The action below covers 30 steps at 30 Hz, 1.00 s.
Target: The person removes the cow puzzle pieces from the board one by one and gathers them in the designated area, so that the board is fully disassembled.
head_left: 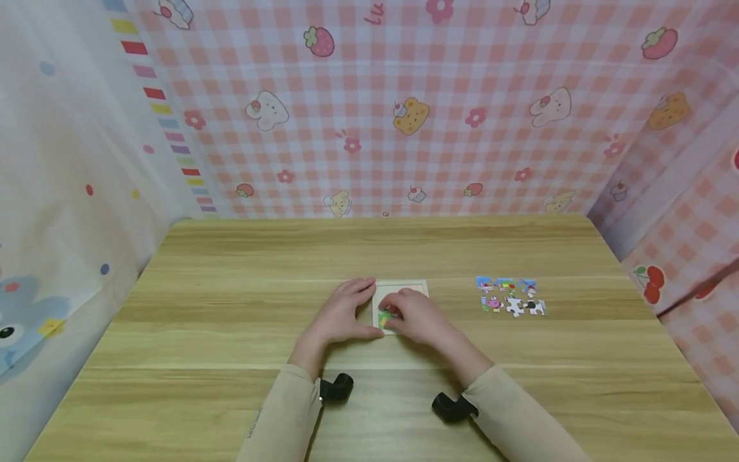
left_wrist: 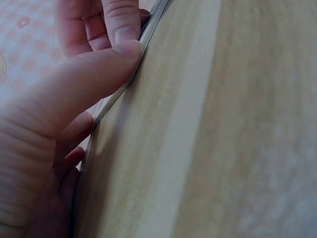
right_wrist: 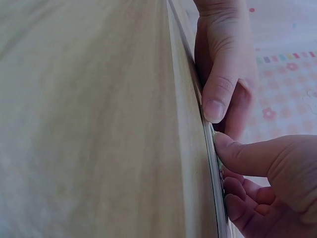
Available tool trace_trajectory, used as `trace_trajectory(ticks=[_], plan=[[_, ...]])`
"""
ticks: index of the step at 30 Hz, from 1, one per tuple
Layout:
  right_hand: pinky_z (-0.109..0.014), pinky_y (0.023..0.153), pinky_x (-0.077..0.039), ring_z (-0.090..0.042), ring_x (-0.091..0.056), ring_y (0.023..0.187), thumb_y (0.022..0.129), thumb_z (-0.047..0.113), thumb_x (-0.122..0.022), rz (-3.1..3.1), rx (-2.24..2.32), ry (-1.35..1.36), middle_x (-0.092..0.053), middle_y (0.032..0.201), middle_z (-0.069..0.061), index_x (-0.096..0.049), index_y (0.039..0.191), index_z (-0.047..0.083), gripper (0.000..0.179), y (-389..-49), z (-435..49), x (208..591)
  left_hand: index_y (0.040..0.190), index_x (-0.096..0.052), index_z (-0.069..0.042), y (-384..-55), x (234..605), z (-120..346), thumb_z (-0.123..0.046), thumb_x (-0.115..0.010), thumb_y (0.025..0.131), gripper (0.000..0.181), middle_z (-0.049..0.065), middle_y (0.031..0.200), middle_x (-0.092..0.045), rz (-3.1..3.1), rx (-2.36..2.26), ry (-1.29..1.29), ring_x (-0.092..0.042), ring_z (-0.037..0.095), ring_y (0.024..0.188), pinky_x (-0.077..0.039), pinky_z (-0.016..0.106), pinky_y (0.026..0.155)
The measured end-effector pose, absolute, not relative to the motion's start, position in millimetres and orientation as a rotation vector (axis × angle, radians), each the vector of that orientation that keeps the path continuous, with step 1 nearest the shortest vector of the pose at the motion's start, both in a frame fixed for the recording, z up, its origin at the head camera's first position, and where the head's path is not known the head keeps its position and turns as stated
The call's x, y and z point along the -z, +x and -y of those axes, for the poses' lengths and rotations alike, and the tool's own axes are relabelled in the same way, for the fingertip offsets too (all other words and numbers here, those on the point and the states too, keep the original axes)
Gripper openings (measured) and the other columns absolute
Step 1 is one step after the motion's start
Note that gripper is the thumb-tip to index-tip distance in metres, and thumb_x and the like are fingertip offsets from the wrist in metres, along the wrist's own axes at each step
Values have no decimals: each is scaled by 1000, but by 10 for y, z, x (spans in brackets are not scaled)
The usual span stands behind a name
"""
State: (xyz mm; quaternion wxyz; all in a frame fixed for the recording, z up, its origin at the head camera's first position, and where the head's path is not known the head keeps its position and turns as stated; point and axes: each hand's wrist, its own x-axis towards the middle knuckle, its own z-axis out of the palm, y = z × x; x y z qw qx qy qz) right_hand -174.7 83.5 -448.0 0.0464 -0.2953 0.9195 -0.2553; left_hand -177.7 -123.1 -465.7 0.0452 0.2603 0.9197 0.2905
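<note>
A small, pale, square puzzle tray lies flat on the wooden table. My left hand grips its left side, fingers near the far left corner and thumb at the near edge; the left wrist view shows that thumb on the tray's rim. Over the tray, my right hand pinches a green puzzle piece at the near left corner with curled fingers. The fingers partly hide this piece. In the right wrist view, the right thumb is close to the left thumb.
Several loose puzzle pieces lie in two rows to the right of the tray, some showing blue and pink pictures. A black wrist camera sticks out from each beige sleeve. Checked cloth hangs behind the table.
</note>
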Motion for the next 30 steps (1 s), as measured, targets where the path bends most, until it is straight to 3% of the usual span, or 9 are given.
trace_trajectory(ticks=[12, 30], plan=[[-33, 73, -47, -14, -55, 80, 83, 11, -79, -2799, 853, -858, -58, 85, 2, -70, 102, 12, 22, -1749, -849, 4506, 147, -44, 1, -1774, 4668, 1234, -43, -86, 73, 96, 11, 156, -38, -2817, -904, 814, -27, 32, 145, -22, 46, 118], [-30, 72, -47, -11, -54, 75, 92, 4, -68, -2617, 1263, -793, -58, 78, 7, -69, 96, 14, 10, -1776, -979, 4581, 148, -43, -1, -1793, 4679, 1225, -44, -86, 73, 96, 9, 157, -37, -2807, -895, 783, -25, 31, 146, -21, 44, 119]])
